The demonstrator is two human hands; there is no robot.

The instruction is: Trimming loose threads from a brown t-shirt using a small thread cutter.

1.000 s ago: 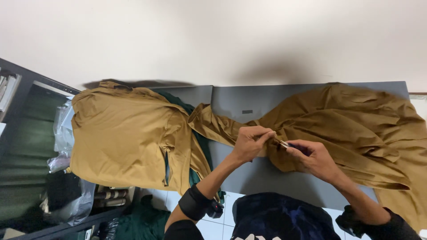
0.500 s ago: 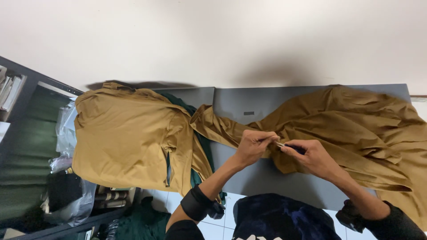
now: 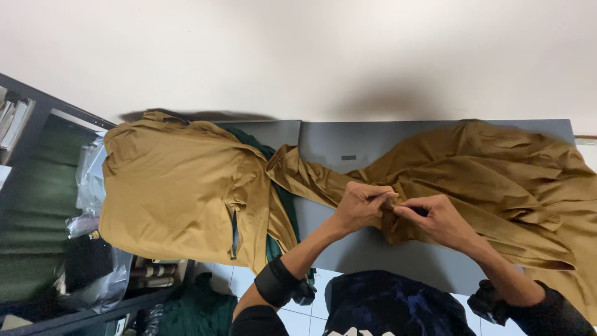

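Brightness: even, soft indoor light, neither dim nor harsh; the pale wall (image 3: 298, 50) reads clean and slightly warm.
Shadows: a broad, faint grey shadow lies on the wall above the pinching hands; a thin dark one runs behind the mustard cloth (image 3: 168, 186) far to the left of the grip.
Glare: none; the grey table (image 3: 323, 140) shows only a dull sheen.
Sharpness: the left hand (image 3: 360, 205) and right hand (image 3: 438, 219) are fairly crisp, fingertips slightly soft.
Edges: wide-angle bending; the shelf (image 3: 37, 124) at far left leans and darkens.
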